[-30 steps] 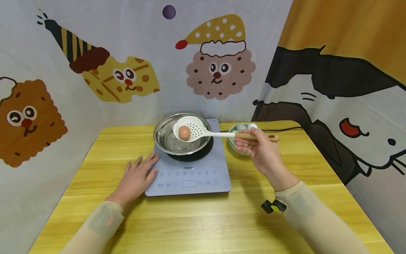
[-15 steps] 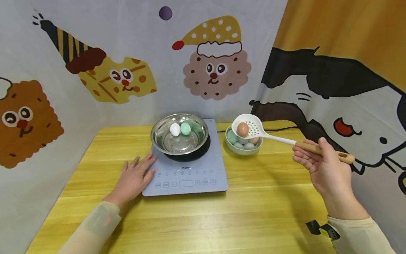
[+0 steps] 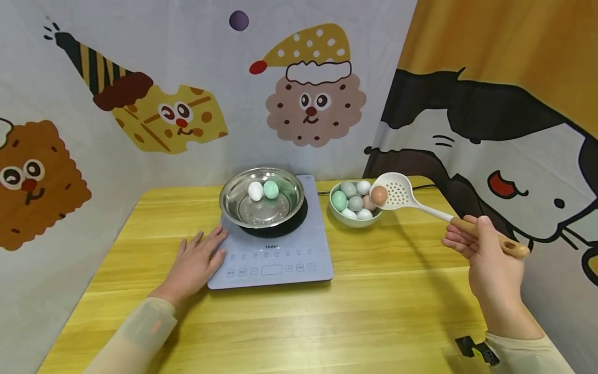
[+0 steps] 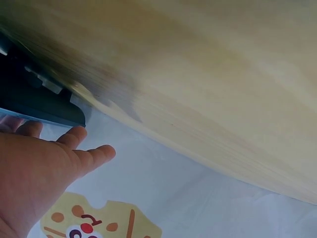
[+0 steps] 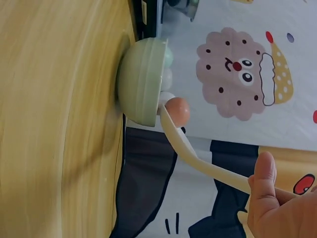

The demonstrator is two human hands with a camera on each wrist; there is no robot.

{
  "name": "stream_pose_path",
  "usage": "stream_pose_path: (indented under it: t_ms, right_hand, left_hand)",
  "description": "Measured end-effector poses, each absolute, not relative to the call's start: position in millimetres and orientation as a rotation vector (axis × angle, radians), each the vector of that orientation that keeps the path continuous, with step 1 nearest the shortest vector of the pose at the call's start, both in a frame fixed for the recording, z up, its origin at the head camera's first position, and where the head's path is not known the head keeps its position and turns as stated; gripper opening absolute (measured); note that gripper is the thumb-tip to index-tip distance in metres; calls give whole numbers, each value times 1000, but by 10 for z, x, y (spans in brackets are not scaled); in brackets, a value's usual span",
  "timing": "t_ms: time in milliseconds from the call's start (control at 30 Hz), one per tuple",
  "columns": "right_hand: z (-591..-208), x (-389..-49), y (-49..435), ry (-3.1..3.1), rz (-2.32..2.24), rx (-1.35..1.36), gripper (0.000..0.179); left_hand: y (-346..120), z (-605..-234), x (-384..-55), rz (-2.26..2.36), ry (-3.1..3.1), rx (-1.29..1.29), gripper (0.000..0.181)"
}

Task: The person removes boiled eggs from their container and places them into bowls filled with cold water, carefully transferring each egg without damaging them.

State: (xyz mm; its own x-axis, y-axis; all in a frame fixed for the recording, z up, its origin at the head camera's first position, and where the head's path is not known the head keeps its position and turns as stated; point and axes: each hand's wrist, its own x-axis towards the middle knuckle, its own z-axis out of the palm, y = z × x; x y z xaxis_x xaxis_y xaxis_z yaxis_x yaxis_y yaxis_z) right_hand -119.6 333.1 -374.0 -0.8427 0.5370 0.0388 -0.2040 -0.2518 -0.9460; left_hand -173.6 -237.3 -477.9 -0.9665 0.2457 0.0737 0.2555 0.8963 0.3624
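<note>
My right hand (image 3: 495, 254) grips the wooden handle of a white slotted skimmer (image 3: 397, 190). A brown egg (image 3: 379, 196) lies in its perforated bowl, right at the right rim of a pale green bowl (image 3: 356, 222). That bowl holds several white, green and greyish eggs; in the right wrist view the skimmer's head meets the rim of the bowl (image 5: 141, 82). With fingers extended, my left hand (image 3: 193, 265) rests at the left edge of the Haier induction cooker (image 3: 299, 249). A steel pan (image 3: 261, 221) sits on the cooker, with a white egg (image 3: 255, 191) and a green egg (image 3: 271, 189) inside.
A wooden table (image 3: 280, 332) carries everything. Behind it hangs a cartoon-printed cloth (image 3: 187, 47). A black cord (image 3: 422, 186) runs along the table's back edge, behind the bowl.
My right hand has carried the skimmer and brown egg rightward from over the pan, past the bowl, to its right rim. The pan's white and green eggs have come into view. The left hand stays put.
</note>
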Motion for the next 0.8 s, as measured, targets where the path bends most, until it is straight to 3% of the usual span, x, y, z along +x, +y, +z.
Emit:
stream_pose_path:
  t_ms: [233, 533, 800]
  right_hand:
    - [-3774, -1139, 3192, -1607, 1965, -366, 42]
    - [-3806, -1098, 3091, -1549, 1884, -125, 38]
    - [-3809, -1049, 3054, -1274, 2226, -293, 46]
  left_hand:
    - [-2366, -4767, -1757, -579, -3036, -407, 59]
    - [-2355, -4768, -1751, -565, -3032, -398, 59]
    - [-2343, -4792, -1731, -549, -3042, -381, 58]
